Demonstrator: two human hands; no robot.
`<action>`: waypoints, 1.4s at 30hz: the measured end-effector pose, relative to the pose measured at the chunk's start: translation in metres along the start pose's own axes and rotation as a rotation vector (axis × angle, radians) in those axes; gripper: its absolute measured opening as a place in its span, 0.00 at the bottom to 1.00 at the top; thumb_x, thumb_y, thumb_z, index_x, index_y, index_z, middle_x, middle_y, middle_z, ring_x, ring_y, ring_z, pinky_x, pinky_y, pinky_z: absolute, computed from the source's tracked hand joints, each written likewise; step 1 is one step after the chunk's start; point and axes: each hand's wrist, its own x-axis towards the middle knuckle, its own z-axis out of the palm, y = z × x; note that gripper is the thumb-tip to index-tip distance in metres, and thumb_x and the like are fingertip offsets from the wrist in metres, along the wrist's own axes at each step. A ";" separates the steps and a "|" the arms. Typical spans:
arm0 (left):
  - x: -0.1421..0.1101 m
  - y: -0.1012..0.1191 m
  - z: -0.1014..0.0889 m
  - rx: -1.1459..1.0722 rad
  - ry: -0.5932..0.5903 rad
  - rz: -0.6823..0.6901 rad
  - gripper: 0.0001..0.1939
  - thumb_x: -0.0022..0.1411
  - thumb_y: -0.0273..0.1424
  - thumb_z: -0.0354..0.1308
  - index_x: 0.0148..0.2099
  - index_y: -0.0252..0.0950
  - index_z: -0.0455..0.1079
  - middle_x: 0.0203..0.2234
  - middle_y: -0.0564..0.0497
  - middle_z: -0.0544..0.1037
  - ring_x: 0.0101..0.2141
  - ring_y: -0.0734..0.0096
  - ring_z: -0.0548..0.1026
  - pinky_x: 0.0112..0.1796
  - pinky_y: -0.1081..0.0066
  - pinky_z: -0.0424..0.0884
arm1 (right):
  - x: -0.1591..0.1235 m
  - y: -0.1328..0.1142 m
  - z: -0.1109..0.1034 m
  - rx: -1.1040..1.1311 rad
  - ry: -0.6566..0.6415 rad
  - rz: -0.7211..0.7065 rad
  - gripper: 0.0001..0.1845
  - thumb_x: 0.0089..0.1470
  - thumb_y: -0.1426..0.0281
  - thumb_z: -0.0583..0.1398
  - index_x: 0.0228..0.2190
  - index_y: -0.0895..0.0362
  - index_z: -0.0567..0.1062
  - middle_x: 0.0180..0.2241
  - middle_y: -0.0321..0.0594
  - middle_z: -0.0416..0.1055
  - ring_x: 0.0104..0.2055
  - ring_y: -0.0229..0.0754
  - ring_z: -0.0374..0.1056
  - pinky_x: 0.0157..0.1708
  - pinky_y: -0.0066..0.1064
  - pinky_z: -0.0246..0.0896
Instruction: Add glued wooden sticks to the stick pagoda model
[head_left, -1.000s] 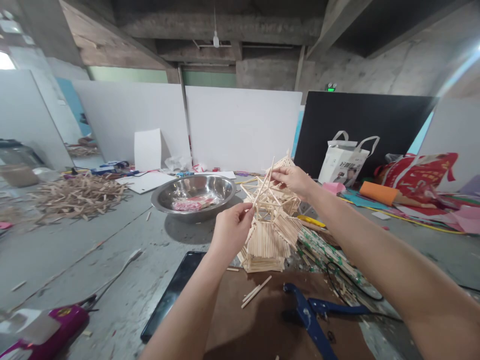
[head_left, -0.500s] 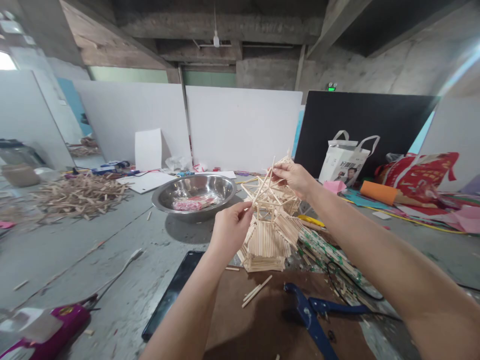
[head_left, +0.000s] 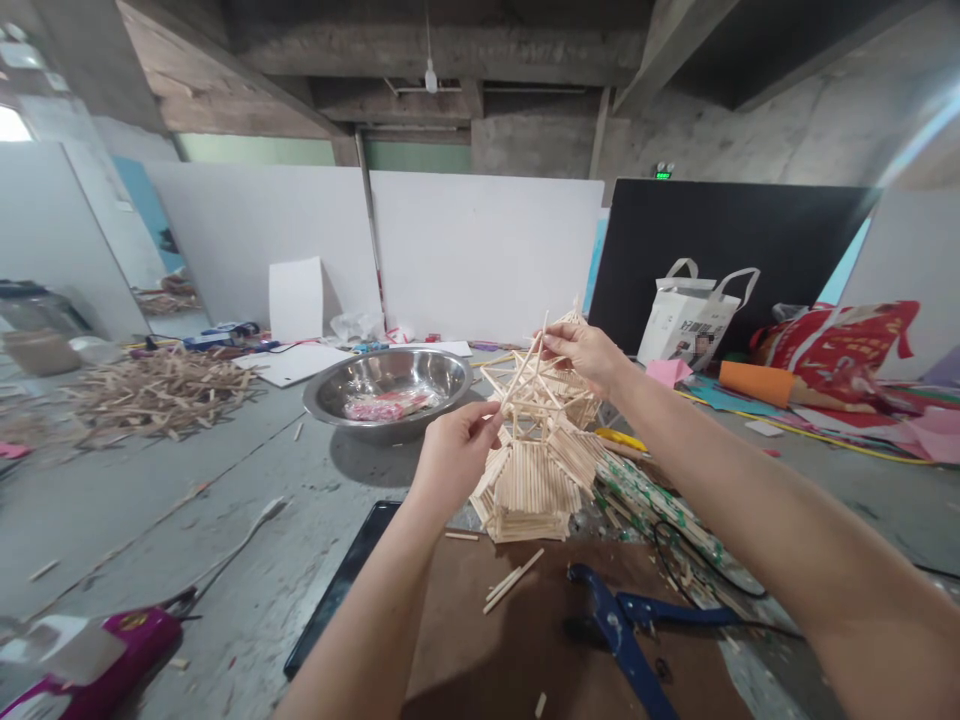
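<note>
A model built of thin wooden sticks [head_left: 534,478], with sloping stick roof panels, stands in front of me. Its upper part is an open frame of crossed sticks. My left hand [head_left: 454,458] is closed in a pinch on the lower end of a slanting wooden stick [head_left: 523,376] at this frame. Thumb and fingers of my right hand [head_left: 586,354] pinch near the upper end of what looks like the same stick; crossing sticks make this hard to separate. Below, several loose sticks [head_left: 513,582] lie on a brown board [head_left: 480,650], beside a blue hand tool [head_left: 622,630] with two handles.
Left of the model stands a steel basin [head_left: 319,405] holding plastic packets. A dark phone [head_left: 341,590] lies by my left forearm, a purple glue gun-like tool [head_left: 142,640] farther left. Stick scraps [head_left: 161,390] are heaped at left. Green-marked stick bundles [head_left: 660,505] lie under my right forearm.
My left hand has shifted slightly left, and my right hand has moved a little left too. Both keep their pinch at the stick frame.
</note>
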 end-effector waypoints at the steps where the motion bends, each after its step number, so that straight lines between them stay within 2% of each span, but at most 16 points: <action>1: 0.000 0.000 0.000 -0.010 -0.001 -0.010 0.15 0.52 0.36 0.47 0.38 0.35 0.69 0.18 0.54 0.70 0.16 0.81 0.63 0.20 0.78 0.59 | 0.001 0.001 0.000 0.007 -0.004 -0.002 0.05 0.45 0.72 0.55 0.27 0.58 0.70 0.26 0.36 0.69 0.25 0.30 0.61 0.23 0.21 0.52; 12: 0.001 -0.001 0.004 -0.012 0.032 0.010 0.14 0.52 0.34 0.47 0.38 0.36 0.69 0.19 0.54 0.71 0.17 0.80 0.65 0.22 0.78 0.60 | 0.002 0.002 -0.001 0.067 -0.002 -0.020 0.08 0.45 0.70 0.55 0.30 0.57 0.71 0.30 0.37 0.70 0.27 0.30 0.62 0.25 0.22 0.54; 20: 0.000 0.002 0.005 0.063 0.082 0.045 0.15 0.53 0.35 0.46 0.38 0.36 0.70 0.14 0.55 0.67 0.18 0.79 0.63 0.22 0.77 0.59 | 0.002 0.001 -0.001 0.101 -0.016 -0.043 0.09 0.45 0.66 0.55 0.29 0.58 0.71 0.29 0.36 0.69 0.28 0.31 0.62 0.25 0.23 0.53; 35: 0.001 -0.001 0.007 0.055 0.094 0.061 0.15 0.53 0.36 0.46 0.37 0.35 0.70 0.15 0.55 0.68 0.19 0.78 0.65 0.23 0.77 0.59 | 0.002 0.001 0.001 0.118 -0.005 -0.037 0.07 0.43 0.66 0.57 0.26 0.56 0.71 0.27 0.36 0.69 0.28 0.33 0.62 0.25 0.25 0.53; 42: 0.002 -0.004 0.009 0.057 0.117 0.063 0.15 0.53 0.35 0.47 0.37 0.36 0.71 0.19 0.53 0.72 0.20 0.78 0.66 0.24 0.77 0.60 | 0.003 0.001 0.001 0.143 -0.015 -0.021 0.07 0.42 0.65 0.58 0.24 0.56 0.71 0.26 0.34 0.68 0.27 0.33 0.61 0.25 0.25 0.52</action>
